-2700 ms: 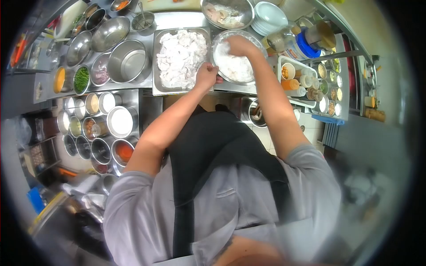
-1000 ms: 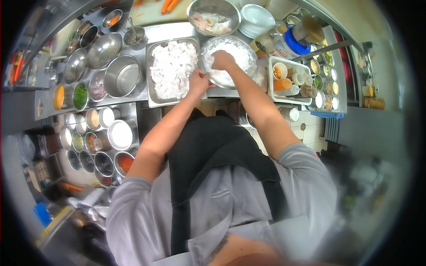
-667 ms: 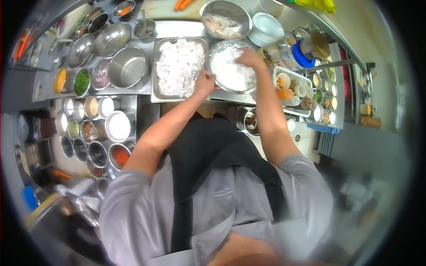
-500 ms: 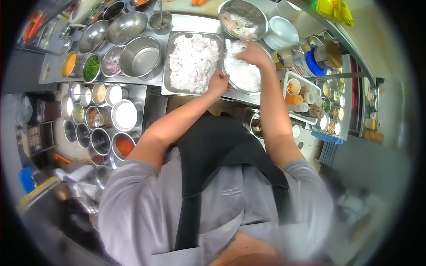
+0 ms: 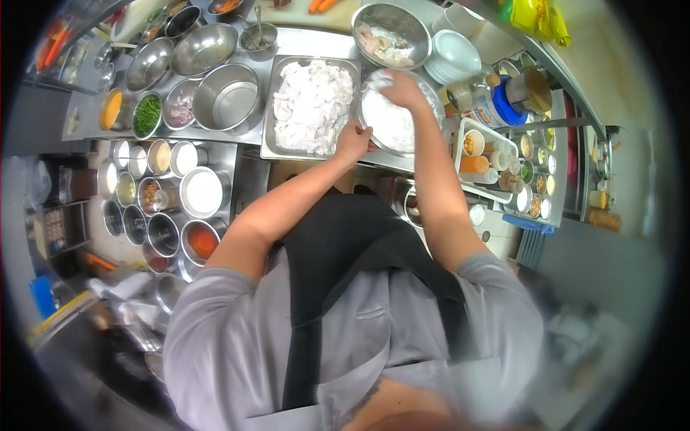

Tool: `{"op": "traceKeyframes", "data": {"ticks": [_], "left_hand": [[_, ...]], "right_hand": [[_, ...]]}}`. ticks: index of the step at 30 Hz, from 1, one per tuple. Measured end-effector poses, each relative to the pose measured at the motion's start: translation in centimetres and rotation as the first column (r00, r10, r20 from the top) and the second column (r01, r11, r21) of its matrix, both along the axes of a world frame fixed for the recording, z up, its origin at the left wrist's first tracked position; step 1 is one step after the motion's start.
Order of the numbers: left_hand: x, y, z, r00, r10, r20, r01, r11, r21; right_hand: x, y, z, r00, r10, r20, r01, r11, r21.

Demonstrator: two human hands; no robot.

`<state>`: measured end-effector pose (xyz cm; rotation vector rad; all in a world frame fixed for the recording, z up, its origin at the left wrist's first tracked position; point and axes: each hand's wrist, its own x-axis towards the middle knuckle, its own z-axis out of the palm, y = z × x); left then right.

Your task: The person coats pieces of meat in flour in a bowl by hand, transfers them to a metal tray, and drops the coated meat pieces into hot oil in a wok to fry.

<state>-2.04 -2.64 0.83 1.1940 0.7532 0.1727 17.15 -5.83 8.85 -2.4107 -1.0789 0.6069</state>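
Observation:
My left hand (image 5: pixel 354 141) grips the near-left rim of a round metal bowl (image 5: pixel 419 151) holding white flour (image 5: pixel 388 122). At the far side of that bowl, my right hand (image 5: pixel 400 90) is bent over the flour, its fingers closed around a white-coated lump that I cannot make out. Just left of the bowl is a rectangular metal tray (image 5: pixel 267 136) heaped with flour-coated pieces (image 5: pixel 313 104). Behind the flour bowl stands a metal colander (image 5: pixel 413 57) with pale raw meat pieces (image 5: pixel 381 47) inside.
Several metal bowls and a deep pot (image 5: pixel 228 97) stand on the left counter, near chopped greens (image 5: pixel 148 113). Stacked plates (image 5: pixel 454 56), a blue-lidded jar (image 5: pixel 503 104) and a white basket of bottles (image 5: pixel 467 172) are on the right. Ingredient containers (image 5: pixel 201 192) sit at lower left.
My right hand has shifted slightly left over the flour, which now lies flatter and more spread in the bowl. My left hand stays at the bowl's rim.

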Motion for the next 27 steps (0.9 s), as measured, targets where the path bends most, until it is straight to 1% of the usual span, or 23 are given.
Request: {"op": "traceKeyframes", "data": {"ticks": [1, 2, 3, 4, 6, 7, 8, 9, 10, 11, 12, 14, 15, 16, 18, 20, 22, 23, 26, 27], "left_hand": [[0.1, 0.1, 0.0, 1.000, 0.002, 0.004, -0.002, 1.000, -0.003], [0.2, 0.0, -0.2, 1.000, 0.027, 0.005, -0.027, 1.000, -0.010], [0.2, -0.2, -0.4, 0.999, 0.046, 0.006, -0.046, 0.999, -0.019], [0.2, -0.3, -0.7, 0.999, 0.035, 0.007, -0.034, 0.999, -0.021], [0.5, -0.1, -1.4, 1.000, 0.026, 0.008, -0.026, 0.999, 0.027], [0.6, -0.2, -1.6, 0.999, 0.048, 0.001, -0.048, 0.999, 0.009], [0.6, -0.4, -1.8, 1.000, 0.028, -0.001, -0.028, 1.000, 0.007], [0.7, -0.4, -2.1, 0.999, 0.039, 0.016, -0.040, 0.999, 0.021], [0.7, -0.3, -1.9, 0.998, 0.050, 0.035, -0.051, 0.998, 0.036], [0.5, -0.4, -1.6, 0.998, 0.037, 0.046, -0.039, 0.999, 0.032], [0.6, -0.3, -1.6, 0.999, 0.017, 0.045, -0.019, 0.999, 0.034], [0.6, -0.1, -1.8, 0.999, 0.002, 0.042, -0.003, 1.000, 0.026], [0.5, 0.0, -1.2, 1.000, -0.002, 0.000, 0.002, 1.000, 0.004], [0.6, 0.0, -1.1, 1.000, -0.012, -0.002, 0.012, 1.000, 0.006], [0.5, 0.0, -0.9, 1.000, 0.009, 0.006, -0.009, 1.000, -0.012], [0.5, 0.0, -1.0, 1.000, -0.002, 0.008, 0.002, 1.000, -0.020], [0.4, 0.0, -0.9, 1.000, -0.013, 0.012, 0.014, 0.999, -0.029], [0.4, 0.0, -0.7, 1.000, -0.009, 0.011, 0.009, 1.000, -0.026], [0.4, 0.2, -1.1, 1.000, -0.013, 0.023, 0.013, 0.999, -0.031], [0.4, 0.2, -1.4, 0.999, -0.018, 0.035, 0.020, 0.999, -0.038]], "right_hand": [[1.0, -1.1, -0.6, 1.000, 0.002, 0.004, -0.002, 1.000, -0.003], [2.0, -2.5, -2.6, 0.996, 0.081, 0.043, -0.073, 0.985, -0.159], [2.9, -4.1, -5.2, 0.985, 0.159, 0.068, -0.130, 0.941, -0.313], [3.9, -5.7, -9.3, 0.970, 0.229, 0.082, -0.196, 0.934, -0.298], [2.4, -6.6, -11.0, 0.942, 0.288, 0.170, -0.230, 0.927, -0.295], [1.7, -6.8, -10.8, 0.951, 0.239, 0.197, -0.188, 0.951, -0.246], [1.5, -6.6, -10.5, 0.956, 0.221, 0.194, -0.170, 0.954, -0.248], [1.8, -6.3, -10.6, 0.963, 0.223, 0.152, -0.185, 0.956, -0.229], [1.5, -5.9, -9.6, 0.968, 0.224, 0.113, -0.198, 0.958, -0.207], [1.3, -5.9, -8.5, 0.964, 0.240, 0.117, -0.209, 0.951, -0.227], [1.4, -6.0, -6.8, 0.968, 0.220, 0.117, -0.190, 0.956, -0.224], [1.7, -6.3, -4.9, 0.973, 0.226, 0.038, -0.212, 0.952, -0.222], [2.3, -6.5, -4.9, 0.974, 0.215, 0.067, -0.200, 0.963, -0.180], [2.8, -6.6, -5.0, 0.977, 0.205, 0.066, -0.191, 0.966, -0.177], [3.7, -6.8, -5.3, 0.997, 0.061, 0.053, -0.048, 0.977, -0.209], [3.6, -6.9, -6.4, 0.996, 0.076, 0.045, -0.065, 0.976, -0.207], [3.0, -6.9, -8.2, 0.984, 0.179, -0.022, -0.180, 0.976, -0.124], [2.6, -6.9, -9.2, 0.954, 0.298, 0.040, -0.288, 0.944, -0.161], [1.6, -6.5, -8.6, 0.964, 0.258, 0.064, -0.247, 0.960, -0.134], [1.8, -6.8, -8.0, 0.974, 0.213, 0.076, -0.206, 0.974, -0.096]]}}
